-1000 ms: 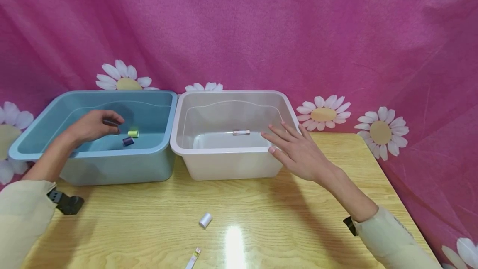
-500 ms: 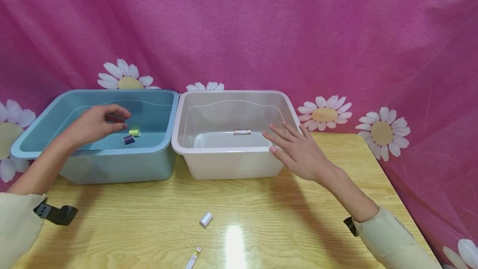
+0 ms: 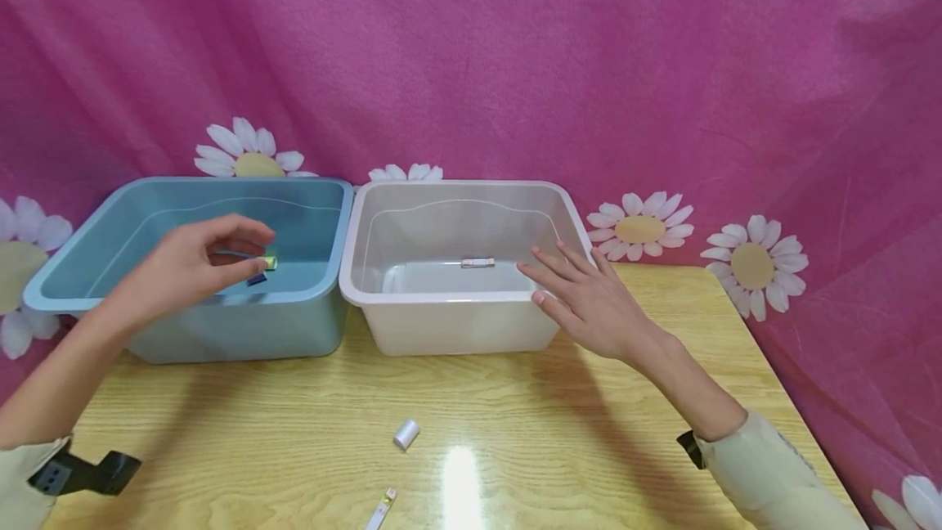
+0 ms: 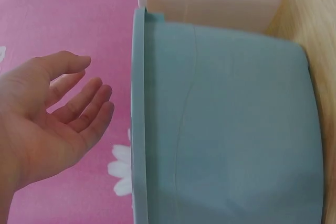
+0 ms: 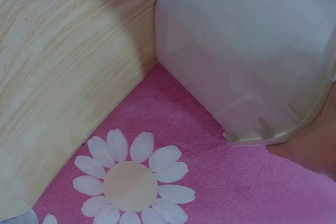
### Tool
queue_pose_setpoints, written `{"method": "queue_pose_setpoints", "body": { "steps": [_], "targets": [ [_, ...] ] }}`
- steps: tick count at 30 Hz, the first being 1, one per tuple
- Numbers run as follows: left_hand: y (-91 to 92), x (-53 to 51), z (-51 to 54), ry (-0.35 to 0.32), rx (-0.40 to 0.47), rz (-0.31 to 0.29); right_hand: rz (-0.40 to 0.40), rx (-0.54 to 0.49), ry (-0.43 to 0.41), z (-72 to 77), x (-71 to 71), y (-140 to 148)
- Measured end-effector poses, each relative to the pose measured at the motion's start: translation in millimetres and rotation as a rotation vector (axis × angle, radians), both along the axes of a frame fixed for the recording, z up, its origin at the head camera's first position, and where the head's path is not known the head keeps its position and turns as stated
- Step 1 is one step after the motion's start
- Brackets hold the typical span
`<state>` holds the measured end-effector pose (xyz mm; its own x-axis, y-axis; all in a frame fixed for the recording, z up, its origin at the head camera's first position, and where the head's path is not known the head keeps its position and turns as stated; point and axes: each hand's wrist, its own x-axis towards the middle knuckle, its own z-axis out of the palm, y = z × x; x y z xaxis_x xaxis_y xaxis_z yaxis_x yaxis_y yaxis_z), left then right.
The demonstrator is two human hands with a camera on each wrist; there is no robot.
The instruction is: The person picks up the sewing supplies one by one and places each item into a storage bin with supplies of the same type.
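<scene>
Over the blue tub point(image 3: 243, 332), my left hand point(image 3: 195, 264) hovers with loosely bent fingers. In the left wrist view the same hand point(image 4: 58, 111) has nothing between thumb and fingers. On the tub floor lie a yellow-green thread spool point(image 3: 271, 262) and a dark purple spool point(image 3: 256, 278), both partly hidden by the hand. My right hand point(image 3: 589, 305) rests with spread fingers on the right front corner of the off-white tub point(image 3: 456, 325); the right wrist view shows part of it at the rim. Inside that tub lies a small, flat whitish strip point(image 3: 477, 262).
A white thread spool point(image 3: 406, 434) lies on the wooden table point(image 3: 294, 432) in front of the tubs. Nearer the front edge is a slim white strip with a yellowish end point(image 3: 381, 509), cut off by the frame. A pink flowered curtain point(image 3: 471, 64) hangs behind.
My left hand has moved to the right and slightly nearer over the blue tub, now covering part of the spools. The right hand has stayed on the off-white tub.
</scene>
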<state>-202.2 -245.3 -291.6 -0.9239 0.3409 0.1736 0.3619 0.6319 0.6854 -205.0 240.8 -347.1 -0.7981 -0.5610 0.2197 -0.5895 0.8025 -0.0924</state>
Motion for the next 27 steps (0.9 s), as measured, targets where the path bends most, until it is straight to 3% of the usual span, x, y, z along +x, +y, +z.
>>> {"method": "queue_pose_setpoints", "body": {
  "steps": [9, 19, 27],
  "targets": [
    [19.4, 18.5, -4.5, 0.047, 0.113, -0.105, -0.008, 0.001, -0.006, -1.6, 0.4, 1.1],
    [39.1, 38.7, -12.5, 0.008, 0.164, -0.199, -0.011, -0.003, -0.011, -0.9, 0.0, 1.1],
    [49.6, 46.3, -29.1, -0.065, 0.176, -0.234, -0.007, -0.001, -0.008, -1.0, -0.4, 0.2]
  ]
}}
